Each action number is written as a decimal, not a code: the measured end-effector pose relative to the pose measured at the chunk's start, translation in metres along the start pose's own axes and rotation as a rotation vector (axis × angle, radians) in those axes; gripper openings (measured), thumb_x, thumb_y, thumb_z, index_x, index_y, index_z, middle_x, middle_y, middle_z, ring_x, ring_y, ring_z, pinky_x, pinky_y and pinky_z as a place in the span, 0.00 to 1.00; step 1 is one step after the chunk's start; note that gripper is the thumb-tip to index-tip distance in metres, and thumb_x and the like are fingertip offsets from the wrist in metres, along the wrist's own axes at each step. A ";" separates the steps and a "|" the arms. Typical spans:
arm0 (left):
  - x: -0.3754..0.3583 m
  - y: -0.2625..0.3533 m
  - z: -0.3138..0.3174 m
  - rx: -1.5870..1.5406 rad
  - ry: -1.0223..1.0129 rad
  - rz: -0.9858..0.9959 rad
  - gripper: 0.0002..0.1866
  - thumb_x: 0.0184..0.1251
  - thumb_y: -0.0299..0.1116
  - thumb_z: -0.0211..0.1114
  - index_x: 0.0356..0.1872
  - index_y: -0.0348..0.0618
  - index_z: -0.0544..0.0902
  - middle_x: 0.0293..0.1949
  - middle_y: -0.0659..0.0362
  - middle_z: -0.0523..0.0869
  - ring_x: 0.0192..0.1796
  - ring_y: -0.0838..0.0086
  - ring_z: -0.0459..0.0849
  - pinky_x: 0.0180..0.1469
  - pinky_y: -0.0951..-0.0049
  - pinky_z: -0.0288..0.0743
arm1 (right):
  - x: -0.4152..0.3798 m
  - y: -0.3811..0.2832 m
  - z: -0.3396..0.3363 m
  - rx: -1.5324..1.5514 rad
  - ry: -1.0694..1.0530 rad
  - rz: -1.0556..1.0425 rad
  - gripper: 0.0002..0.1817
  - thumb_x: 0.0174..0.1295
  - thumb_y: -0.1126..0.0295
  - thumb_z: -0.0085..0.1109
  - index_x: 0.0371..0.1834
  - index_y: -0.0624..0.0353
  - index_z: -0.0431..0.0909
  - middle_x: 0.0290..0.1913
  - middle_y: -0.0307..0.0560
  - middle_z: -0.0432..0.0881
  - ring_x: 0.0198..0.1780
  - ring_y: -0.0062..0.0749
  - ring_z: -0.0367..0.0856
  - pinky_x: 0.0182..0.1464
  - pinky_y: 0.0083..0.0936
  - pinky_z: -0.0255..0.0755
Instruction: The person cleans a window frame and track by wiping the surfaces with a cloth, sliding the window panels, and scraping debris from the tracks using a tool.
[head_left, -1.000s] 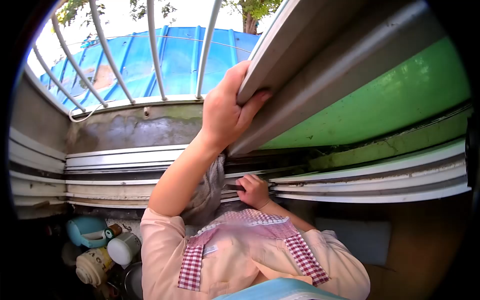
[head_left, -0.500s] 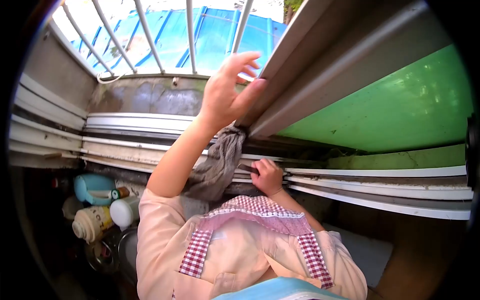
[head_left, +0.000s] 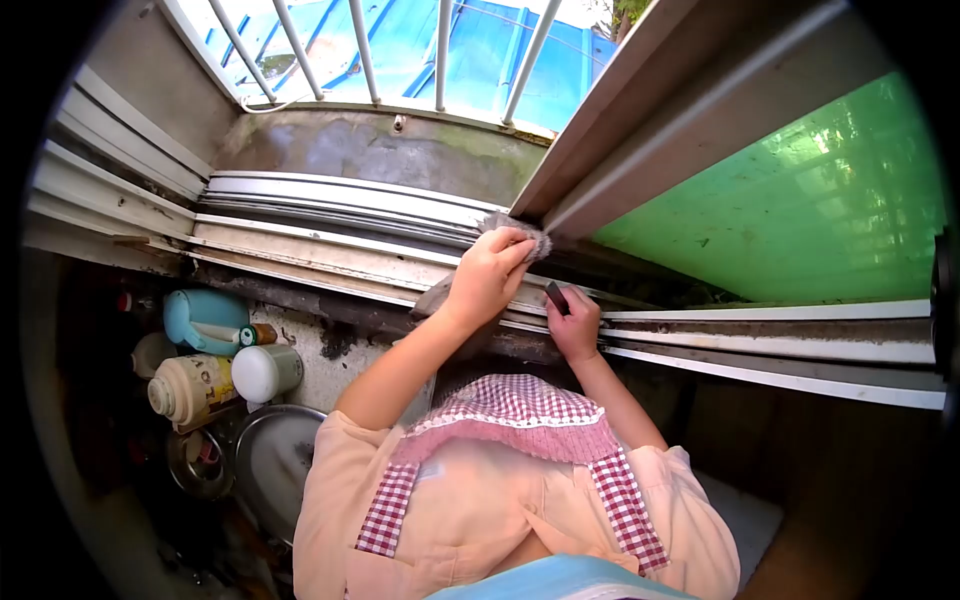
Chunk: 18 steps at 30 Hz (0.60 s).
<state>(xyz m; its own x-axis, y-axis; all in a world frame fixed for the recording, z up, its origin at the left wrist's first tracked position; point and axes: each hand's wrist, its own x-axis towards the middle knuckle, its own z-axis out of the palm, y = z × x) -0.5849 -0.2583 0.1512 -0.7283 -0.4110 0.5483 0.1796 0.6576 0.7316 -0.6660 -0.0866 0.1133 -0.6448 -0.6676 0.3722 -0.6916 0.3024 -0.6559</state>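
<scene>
My left hand (head_left: pixel 488 277) is closed on a grey-brown cloth (head_left: pixel 518 232) at the foot of the sliding window frame (head_left: pixel 640 130). More of the cloth hangs below that hand, over the white window track (head_left: pixel 330 250). My right hand (head_left: pixel 574 325), a little lower and to the right, grips a small dark flat object (head_left: pixel 556 297). Only one end of this object shows above the fingers, so its kind is hidden.
White bars (head_left: pixel 442 60) stand beyond the sill (head_left: pixel 360 150). Green glass (head_left: pixel 780 200) fills the right side. Below left are a light-blue container (head_left: pixel 203 318), a white-lidded jar (head_left: pixel 268 373), a cream bottle (head_left: pixel 185 388) and a metal tray (head_left: pixel 280 420).
My left hand has come down from the window frame's edge and closed on the cloth, which is now bunched at the frame's foot. My right hand still grips the dark object, slightly higher.
</scene>
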 end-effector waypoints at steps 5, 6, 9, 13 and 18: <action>0.072 0.058 -0.020 0.021 0.390 0.285 0.15 0.49 0.19 0.67 0.41 0.39 0.84 0.41 0.52 0.80 0.44 0.58 0.80 0.44 0.65 0.76 | -0.009 -0.018 -0.015 0.163 0.039 0.063 0.03 0.51 0.80 0.59 0.27 0.66 0.75 0.25 0.52 0.77 0.27 0.47 0.79 0.31 0.30 0.72; 0.093 0.065 -0.023 0.084 0.476 0.389 0.15 0.48 0.19 0.67 0.41 0.40 0.84 0.41 0.53 0.80 0.43 0.58 0.80 0.44 0.66 0.76 | -0.013 -0.018 -0.018 0.184 0.058 0.045 0.03 0.51 0.80 0.59 0.27 0.66 0.75 0.25 0.52 0.77 0.27 0.47 0.78 0.30 0.30 0.71; 0.134 0.074 -0.018 0.314 0.587 0.546 0.15 0.45 0.18 0.69 0.38 0.39 0.84 0.41 0.55 0.79 0.37 0.62 0.79 0.38 0.69 0.75 | -0.020 -0.032 -0.034 0.223 0.062 0.044 0.04 0.50 0.80 0.60 0.28 0.65 0.75 0.25 0.52 0.75 0.26 0.47 0.77 0.29 0.29 0.70; 0.108 0.036 -0.002 0.502 0.496 0.619 0.16 0.45 0.19 0.68 0.39 0.39 0.84 0.41 0.55 0.79 0.37 0.62 0.79 0.36 0.68 0.76 | -0.034 -0.032 -0.041 0.302 0.024 0.085 0.04 0.50 0.80 0.59 0.30 0.65 0.78 0.25 0.52 0.76 0.26 0.45 0.78 0.29 0.28 0.70; 0.041 -0.022 0.024 0.644 0.155 0.458 0.09 0.52 0.23 0.62 0.36 0.41 0.82 0.40 0.57 0.76 0.38 0.66 0.79 0.34 0.70 0.78 | -0.053 -0.033 -0.041 0.339 0.007 0.044 0.05 0.50 0.80 0.59 0.31 0.64 0.79 0.25 0.51 0.77 0.27 0.44 0.79 0.29 0.29 0.70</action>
<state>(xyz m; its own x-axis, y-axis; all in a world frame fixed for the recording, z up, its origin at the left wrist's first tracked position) -0.6350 -0.2743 0.1483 -0.5662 -0.0644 0.8217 -0.0127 0.9975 0.0695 -0.6222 -0.0334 0.1419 -0.6745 -0.6541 0.3424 -0.5167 0.0869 -0.8517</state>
